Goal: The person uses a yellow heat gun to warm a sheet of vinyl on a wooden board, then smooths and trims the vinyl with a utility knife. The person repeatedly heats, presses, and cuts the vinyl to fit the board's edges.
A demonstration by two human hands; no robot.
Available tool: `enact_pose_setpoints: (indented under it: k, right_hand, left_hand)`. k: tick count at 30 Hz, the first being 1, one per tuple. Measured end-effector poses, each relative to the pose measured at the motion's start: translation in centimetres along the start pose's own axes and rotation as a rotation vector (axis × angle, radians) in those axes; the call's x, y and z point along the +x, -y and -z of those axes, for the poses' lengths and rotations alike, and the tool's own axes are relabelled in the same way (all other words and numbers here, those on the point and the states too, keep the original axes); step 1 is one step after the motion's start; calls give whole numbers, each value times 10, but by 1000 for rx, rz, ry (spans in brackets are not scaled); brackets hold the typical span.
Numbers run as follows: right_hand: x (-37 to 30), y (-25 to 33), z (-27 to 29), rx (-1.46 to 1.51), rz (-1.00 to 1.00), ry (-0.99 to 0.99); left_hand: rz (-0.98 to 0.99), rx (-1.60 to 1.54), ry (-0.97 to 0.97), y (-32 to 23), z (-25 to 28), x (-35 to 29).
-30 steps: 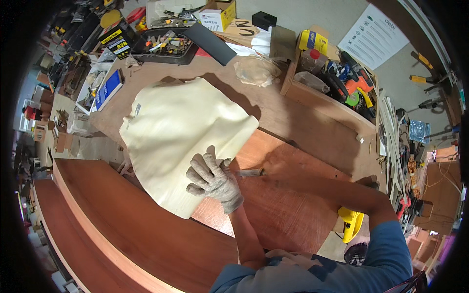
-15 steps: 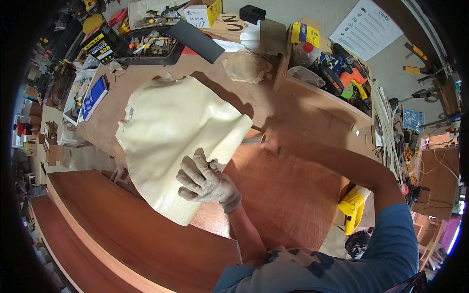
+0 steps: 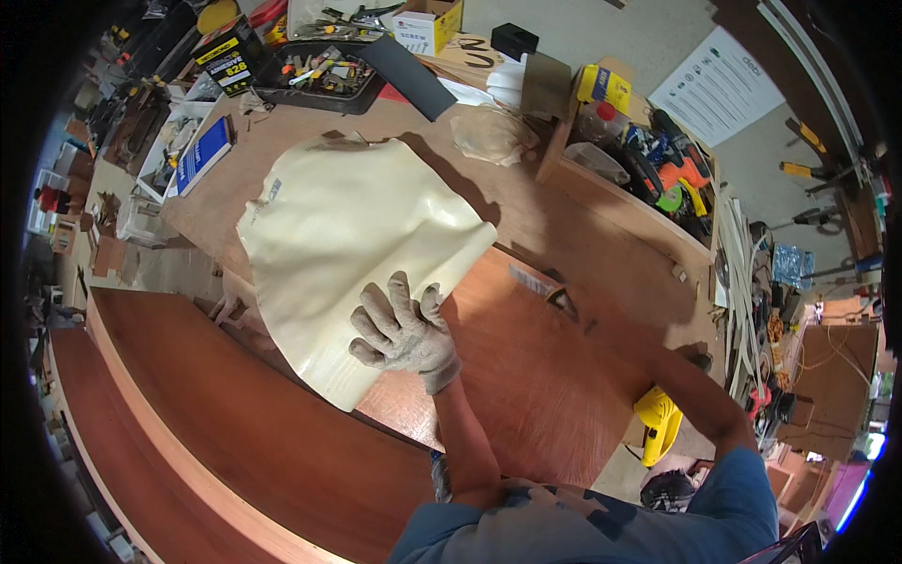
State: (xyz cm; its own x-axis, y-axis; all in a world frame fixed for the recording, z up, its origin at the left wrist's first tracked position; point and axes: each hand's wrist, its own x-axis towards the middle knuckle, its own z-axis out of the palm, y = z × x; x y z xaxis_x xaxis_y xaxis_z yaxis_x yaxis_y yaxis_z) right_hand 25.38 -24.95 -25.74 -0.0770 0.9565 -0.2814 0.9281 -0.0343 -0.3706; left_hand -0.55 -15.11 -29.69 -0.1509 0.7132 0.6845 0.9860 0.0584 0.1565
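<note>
A large cream flexible sheet (image 3: 352, 207) with an uneven far edge lies over the left of a reddish-brown board (image 3: 526, 395), its right side curling up. My left hand (image 3: 404, 329), in a dirty pale work glove, rests on the sheet's near right edge with fingers spread. Farther right, over the board, my bare right hand (image 3: 611, 324) is smeared by motion. At its front is a flat-bladed tool with a looped handle (image 3: 562, 301); the tool's exact kind cannot be made out, and the fingers blend into the brown behind them.
A curved brown wooden piece (image 3: 244, 395) stands at the near left. Along the far side are a black tray of small tools (image 3: 319, 75), a crumpled plastic bag (image 3: 493, 136) and a wooden box with a drill (image 3: 629, 197). A yellow tool (image 3: 660, 423) lies right of the board.
My right hand and the bladed tool have moved right and nearer, away from the sheet's edge. My left hand stays on the sheet. The whole view has shifted slightly.
</note>
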Motion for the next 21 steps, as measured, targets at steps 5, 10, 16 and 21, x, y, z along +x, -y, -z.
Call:
enact_pose_setpoints:
  k: [5, 10, 16, 21]
  right_hand:
    - [0, 3, -28, -63, 158, 205]
    - [22, 35, -5, -325, 471, 114]
    - [70, 66, -9, -248, 696, 251]
    - [87, 49, 3, -303, 697, 87]
  left_hand:
    - [56, -12, 51, 23, -35, -17]
    - [-8, 166, 17, 10, -23, -6]
    - [-73, 57, -62, 8, -20, 4]
    - [-96, 108, -102, 6, -22, 10]
